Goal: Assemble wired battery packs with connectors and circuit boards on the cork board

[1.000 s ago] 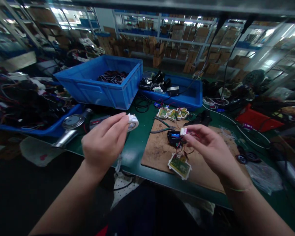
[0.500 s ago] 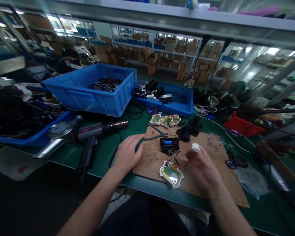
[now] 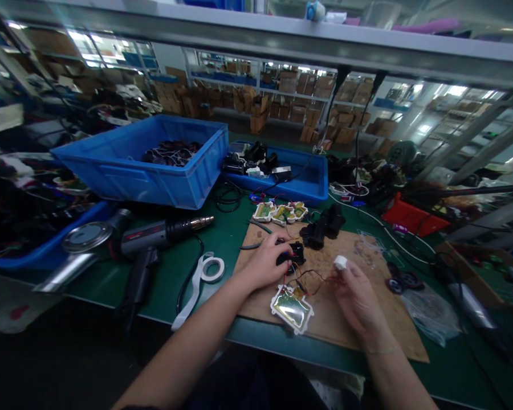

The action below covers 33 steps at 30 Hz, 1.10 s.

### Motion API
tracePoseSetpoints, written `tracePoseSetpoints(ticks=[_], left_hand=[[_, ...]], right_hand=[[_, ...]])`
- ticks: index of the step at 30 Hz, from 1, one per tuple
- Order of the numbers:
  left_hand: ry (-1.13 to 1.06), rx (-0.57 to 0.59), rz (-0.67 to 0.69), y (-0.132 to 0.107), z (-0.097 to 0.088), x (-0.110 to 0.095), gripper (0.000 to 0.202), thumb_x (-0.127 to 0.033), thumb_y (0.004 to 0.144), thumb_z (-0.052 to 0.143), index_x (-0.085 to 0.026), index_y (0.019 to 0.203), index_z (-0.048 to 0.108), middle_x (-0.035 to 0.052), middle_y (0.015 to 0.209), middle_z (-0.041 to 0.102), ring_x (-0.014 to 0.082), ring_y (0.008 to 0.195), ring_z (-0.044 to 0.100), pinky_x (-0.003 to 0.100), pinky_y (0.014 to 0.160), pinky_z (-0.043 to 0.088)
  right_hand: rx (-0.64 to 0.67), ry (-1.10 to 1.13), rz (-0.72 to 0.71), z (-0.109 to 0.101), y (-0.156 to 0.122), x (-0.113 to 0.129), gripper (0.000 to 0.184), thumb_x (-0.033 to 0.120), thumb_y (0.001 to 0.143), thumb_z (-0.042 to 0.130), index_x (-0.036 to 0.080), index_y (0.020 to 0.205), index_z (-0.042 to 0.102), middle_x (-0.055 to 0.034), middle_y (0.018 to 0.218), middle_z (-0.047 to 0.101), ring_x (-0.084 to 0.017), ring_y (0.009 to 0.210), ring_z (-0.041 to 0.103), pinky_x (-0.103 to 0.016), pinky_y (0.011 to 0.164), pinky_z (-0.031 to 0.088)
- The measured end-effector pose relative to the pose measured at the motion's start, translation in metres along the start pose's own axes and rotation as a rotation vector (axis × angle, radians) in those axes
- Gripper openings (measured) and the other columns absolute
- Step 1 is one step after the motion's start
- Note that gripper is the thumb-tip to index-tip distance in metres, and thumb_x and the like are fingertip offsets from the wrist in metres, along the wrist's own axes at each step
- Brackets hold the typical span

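My left hand (image 3: 271,263) is closed on a black battery holder (image 3: 298,254), with fingers over its left side. Wires run from the holder to a circuit board in a white frame (image 3: 292,307), which lies near the front edge of the brown board (image 3: 256,304). Raised at the right, my right hand (image 3: 355,293) pinches a small white part (image 3: 341,262) between thumb and fingers. Dark thin wires lead toward that hand. Pliers (image 3: 251,246) lie partly hidden behind my left hand. Behind the holder sit black housings (image 3: 322,228) and several white-framed circuit boards (image 3: 282,213).
A heat gun (image 3: 154,239) and a roll of white tape (image 3: 212,270) lie at the left. Blue bins (image 3: 123,176) with wired parts stand behind. A red tray (image 3: 410,215), a plastic bag (image 3: 431,313) and cables are at the right. A shelf (image 3: 222,23) crosses overhead.
My left hand has moved right, from the pliers' handles onto the battery holder. The tape roll is now uncovered. My right hand still holds the white part.
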<state>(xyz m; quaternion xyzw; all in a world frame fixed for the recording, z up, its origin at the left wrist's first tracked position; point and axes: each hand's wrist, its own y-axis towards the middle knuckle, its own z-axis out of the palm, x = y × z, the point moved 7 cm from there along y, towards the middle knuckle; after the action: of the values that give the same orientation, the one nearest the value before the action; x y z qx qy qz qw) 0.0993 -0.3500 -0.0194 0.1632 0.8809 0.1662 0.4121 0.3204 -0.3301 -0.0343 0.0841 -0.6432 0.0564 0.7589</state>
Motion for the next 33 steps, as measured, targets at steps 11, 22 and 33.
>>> tracePoseSetpoints(ticks=[11, 22, 33], left_hand=[[-0.176, -0.044, -0.022, -0.002, -0.002, 0.015, 0.020, -0.019, 0.079, 0.079, -0.018, 0.072, 0.060, 0.0098, 0.122, 0.059, 0.0249, 0.122, 0.057, 0.042, 0.105, 0.047], [-0.169, 0.006, -0.022, -0.003, -0.002, 0.011, 0.018, -0.017, 0.080, 0.077, -0.019, 0.075, 0.060, 0.0093, 0.125, 0.060, 0.0246, 0.122, 0.057, 0.042, 0.104, 0.048], [-0.226, -0.031, -0.013, -0.006, -0.002, 0.010, 0.035, -0.037, 0.072, 0.087, -0.020, 0.073, 0.056, 0.0103, 0.124, 0.061, 0.0263, 0.125, 0.056, 0.039, 0.103, 0.047]], right_hand=[[0.157, -0.774, -0.395, 0.058, 0.016, 0.037, 0.024, 0.039, 0.094, 0.063, 0.022, 0.101, 0.079, -0.0086, 0.094, 0.075, -0.021, 0.087, 0.069, -0.036, 0.079, 0.054], [0.035, -0.206, 0.079, 0.037, 0.042, 0.021, 0.041, 0.053, 0.080, 0.075, 0.018, 0.100, 0.075, 0.0015, 0.064, 0.060, -0.006, 0.045, 0.039, -0.018, 0.040, 0.032], [0.017, -0.577, -0.108, 0.050, 0.021, -0.001, 0.032, 0.047, 0.085, 0.072, 0.018, 0.095, 0.077, -0.0034, 0.075, 0.065, -0.011, 0.052, 0.044, -0.026, 0.050, 0.034]])
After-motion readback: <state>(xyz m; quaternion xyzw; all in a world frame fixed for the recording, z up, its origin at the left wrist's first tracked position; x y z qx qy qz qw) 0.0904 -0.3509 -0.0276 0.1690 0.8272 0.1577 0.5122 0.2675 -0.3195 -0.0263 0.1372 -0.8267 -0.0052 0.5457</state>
